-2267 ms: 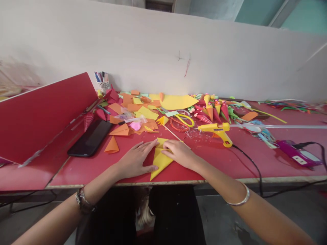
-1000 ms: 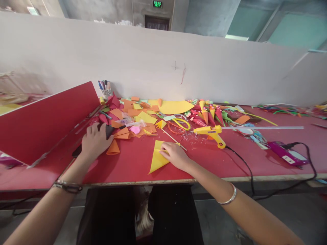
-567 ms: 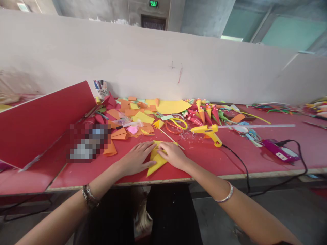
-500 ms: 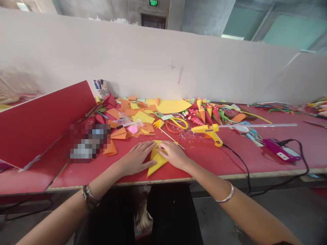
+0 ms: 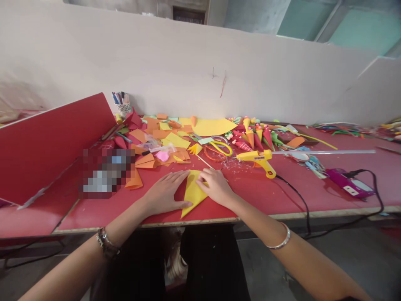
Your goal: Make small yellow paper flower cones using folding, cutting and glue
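Spreading left hand [image 5: 164, 193] wide on yellow paper [image 5: 193, 192], pinching with right hand [image 5: 216, 186], now hiding far-right corner; apparently advancing fold.

- Paper [image 5: 193, 194]: yellow, tapering to a sharp near corner.
- Lying on red table [image 5: 269, 197], close to front edge.
- Left thumb on its left side; right hand [image 5: 216, 187] hides part.

One left hand [image 5: 163, 194] and one right hand [image 5: 216, 187] rested on one yellow paper sheet [image 5: 192, 193] by the front edge of the desk [image 5: 117, 205]. There were one glue gun [image 5: 255, 156], one power strip [image 5: 348, 184] and, by the far edge, one pen cup [image 5: 123, 108].
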A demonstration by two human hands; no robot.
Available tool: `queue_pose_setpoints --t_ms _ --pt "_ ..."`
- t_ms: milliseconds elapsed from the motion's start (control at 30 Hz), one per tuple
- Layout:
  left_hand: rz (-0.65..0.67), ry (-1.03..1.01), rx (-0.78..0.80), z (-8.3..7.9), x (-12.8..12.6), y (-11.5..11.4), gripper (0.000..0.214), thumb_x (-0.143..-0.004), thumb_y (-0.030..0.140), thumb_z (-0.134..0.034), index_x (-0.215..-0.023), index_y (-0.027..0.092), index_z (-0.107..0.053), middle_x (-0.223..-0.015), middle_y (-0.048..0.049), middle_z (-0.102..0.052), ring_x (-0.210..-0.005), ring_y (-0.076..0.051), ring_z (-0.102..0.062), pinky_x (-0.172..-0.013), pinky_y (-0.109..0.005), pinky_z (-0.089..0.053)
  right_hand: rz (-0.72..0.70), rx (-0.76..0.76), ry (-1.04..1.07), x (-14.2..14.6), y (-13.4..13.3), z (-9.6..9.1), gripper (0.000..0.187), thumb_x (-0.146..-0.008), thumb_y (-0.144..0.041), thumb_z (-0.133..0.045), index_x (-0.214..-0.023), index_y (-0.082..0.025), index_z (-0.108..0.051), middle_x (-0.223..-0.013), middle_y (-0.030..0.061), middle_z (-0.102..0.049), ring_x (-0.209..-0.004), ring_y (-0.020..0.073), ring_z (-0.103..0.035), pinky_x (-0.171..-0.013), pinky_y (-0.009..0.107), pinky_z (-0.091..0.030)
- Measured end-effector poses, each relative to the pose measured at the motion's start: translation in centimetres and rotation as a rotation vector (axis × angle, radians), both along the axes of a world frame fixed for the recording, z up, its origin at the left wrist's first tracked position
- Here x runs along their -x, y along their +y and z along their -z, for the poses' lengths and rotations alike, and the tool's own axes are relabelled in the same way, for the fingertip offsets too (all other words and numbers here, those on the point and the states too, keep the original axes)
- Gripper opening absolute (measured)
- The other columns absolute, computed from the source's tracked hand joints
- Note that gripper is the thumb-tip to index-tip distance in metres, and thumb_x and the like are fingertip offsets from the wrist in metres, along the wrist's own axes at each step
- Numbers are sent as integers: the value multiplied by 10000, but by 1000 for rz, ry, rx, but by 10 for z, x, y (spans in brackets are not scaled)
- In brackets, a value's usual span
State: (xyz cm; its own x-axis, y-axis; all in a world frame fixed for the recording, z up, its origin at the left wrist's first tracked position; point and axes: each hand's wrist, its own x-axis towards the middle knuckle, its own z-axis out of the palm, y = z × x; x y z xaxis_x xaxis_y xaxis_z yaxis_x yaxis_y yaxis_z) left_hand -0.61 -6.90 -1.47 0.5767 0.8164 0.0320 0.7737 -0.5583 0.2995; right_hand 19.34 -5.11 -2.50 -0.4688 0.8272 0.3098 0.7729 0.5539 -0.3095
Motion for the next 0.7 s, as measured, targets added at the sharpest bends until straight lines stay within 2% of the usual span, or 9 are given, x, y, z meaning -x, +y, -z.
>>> queue_pose_setpoints --t_ms 333,533,700 --pt "4 6 5 -1 -1 -1 884 -647 656 -475 -1346 193 -196 -1378 -92 -305 -1245 -282 -291 -1023 -417 -241 23 28 34 1 1 2 204 -828 -261 -482 -649 -164 -486 -702 -13 -520 -720 114 -486 -653 245 -282" --pt "5 -11 -57 -7 -3 -11 705 -685 549 -505 -1267 193 -326 -1282 -81 -382 -1178 -279 -361 -1003 -411 -277 39 15 31 1 0 2 203 -832 -272 -479 -659 -167 -502 -700 -10 -520 -703 114 -480 -626 241 -281" --pt "16 -20 -60 -7 -3 -15 643 -656 497 -560 -1207 211 -389 -1179 -77 -406 -1096 -245 -415 -978 -404 -312 41 33 28 2 0 1 196 -824 -271 -495 -656 -170 -502 -703 -13 -525 -719 115 -480 -634 242 -281"
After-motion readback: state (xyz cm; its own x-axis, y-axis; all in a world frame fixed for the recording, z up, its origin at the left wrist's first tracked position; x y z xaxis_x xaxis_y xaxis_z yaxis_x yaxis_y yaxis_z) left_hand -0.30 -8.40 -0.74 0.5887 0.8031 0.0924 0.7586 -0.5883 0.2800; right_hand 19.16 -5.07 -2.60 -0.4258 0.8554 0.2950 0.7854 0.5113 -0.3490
